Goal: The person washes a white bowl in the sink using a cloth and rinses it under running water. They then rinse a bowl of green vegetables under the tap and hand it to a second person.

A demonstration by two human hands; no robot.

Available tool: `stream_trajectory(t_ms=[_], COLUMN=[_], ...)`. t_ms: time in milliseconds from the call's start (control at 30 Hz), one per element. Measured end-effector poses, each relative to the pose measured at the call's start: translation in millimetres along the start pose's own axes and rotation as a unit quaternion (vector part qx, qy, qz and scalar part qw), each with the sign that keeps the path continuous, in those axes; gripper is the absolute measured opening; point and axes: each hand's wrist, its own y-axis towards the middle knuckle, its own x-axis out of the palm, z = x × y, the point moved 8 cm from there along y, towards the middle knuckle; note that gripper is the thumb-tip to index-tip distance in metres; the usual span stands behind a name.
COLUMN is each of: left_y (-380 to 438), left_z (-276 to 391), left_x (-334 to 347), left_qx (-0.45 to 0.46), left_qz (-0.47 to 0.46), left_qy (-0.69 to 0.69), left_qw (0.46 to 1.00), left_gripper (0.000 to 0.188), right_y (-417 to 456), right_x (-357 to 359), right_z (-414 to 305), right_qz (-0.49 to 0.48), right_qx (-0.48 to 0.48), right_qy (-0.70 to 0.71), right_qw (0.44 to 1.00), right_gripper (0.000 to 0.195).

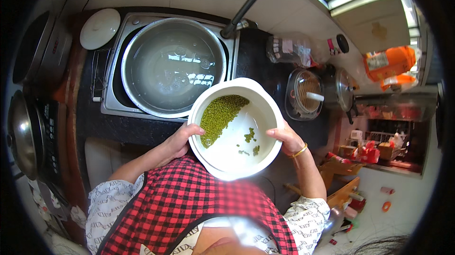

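Between my two hands I hold a white pot (231,162) with a thick rim, in front of my checked apron. My left hand (181,139) grips its left side, thumb over the rim. On the opposite side my right hand (288,139), with a gold bangle at the wrist, grips it the same way. Wet green mung beans (220,112) are heaped along the pot's left and far wall. A few small clumps of beans (250,135) stick to the bare bottom. The pot's far left edge overlaps a large metal basin (170,66) of cloudy water.
The basin sits in a steel sink (119,109) under a curved faucet (234,9). A white lid (100,29) lies to the left, near a wok with a lid (25,134). At right stand a clear lidded container (305,93), a pressure cooker (343,89) and a plastic jar (289,48).
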Motion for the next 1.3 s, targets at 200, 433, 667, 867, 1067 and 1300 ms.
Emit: stream_trajectory(t_ms=[200, 433, 667, 867, 1067, 1300], left_y=[-7.9, -19.4, 36.4, -1.6, 57.5, 29.0], left_z=[38.1, 79.3, 6.0, -23.7, 2.4, -68.4], left_x=[-7.5, 152.5, 127.0, 133.2, 154.2, 139.7], left_qx=[0.096, 0.380, 0.261, 0.022, 0.278, -0.059], left_qz=[0.079, -0.165, -0.180, -0.385, -0.195, -0.354], left_qy=[0.223, 0.738, 0.926, 0.825, 0.848, 0.822], left_qw=[0.967, 0.532, 0.204, 0.413, 0.407, 0.443], left_gripper=[0.054, 0.030, 0.020, 0.021, 0.019, 0.021], right_y=[-19.8, -22.5, -18.6, -14.3, -18.2, -19.4], right_x=[3.6, -5.7, -14.7, -16.8, -2.8, -1.0], right_z=[-2.3, -9.3, -8.8, -5.4, -17.0, -19.7], right_qz=[-0.007, -0.003, -0.015, -0.021, -0.046, -0.075], right_qx=[-0.037, -0.057, -0.092, -0.104, -0.121, -0.127], right_qy=[-0.028, -0.034, -0.032, -0.042, -0.085, -0.087], right_qw=[0.999, 0.998, 0.995, 0.993, 0.988, 0.985], right_gripper=[0.090, 0.082, 0.080, 0.083, 0.087, 0.094])
